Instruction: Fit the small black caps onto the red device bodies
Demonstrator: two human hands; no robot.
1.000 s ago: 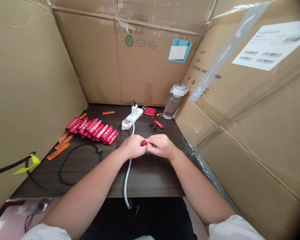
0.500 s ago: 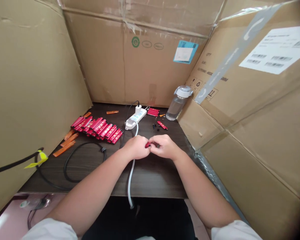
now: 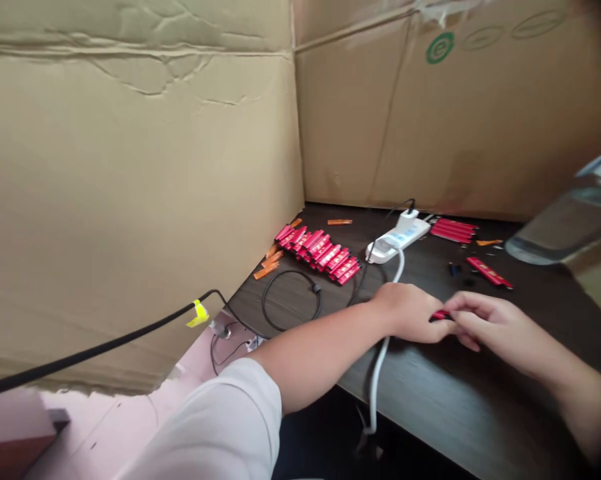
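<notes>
My left hand [image 3: 409, 312] is closed round a small red-and-black piece [image 3: 439, 315], most of which the fingers hide. Against it, my right hand [image 3: 487, 319] pinches at the piece's exposed end with thumb and forefinger. Both hands meet just above the dark table. Beyond them lies a single red strip with gold print [image 3: 489, 272], near some tiny black bits [image 3: 453, 269]. A neat row of red strips [image 3: 453, 231] rests farther back. To the left is a large overlapping pile of similar red strips with black ends [image 3: 320, 252].
A white power strip [image 3: 375, 252] with a plug and white cable [image 3: 379, 380] crosses the table. A clear water bottle [image 3: 555, 223] stands at right. Orange strips [image 3: 267, 269] and a looped black cable [image 3: 264, 300] lie left. Cardboard walls [image 3: 180, 167] enclose the table [image 3: 415, 400].
The view has swung to the left, so the table and hands appear farther right. Both hands stay together on the red-and-black piece, with the right fingers slightly shifted.
</notes>
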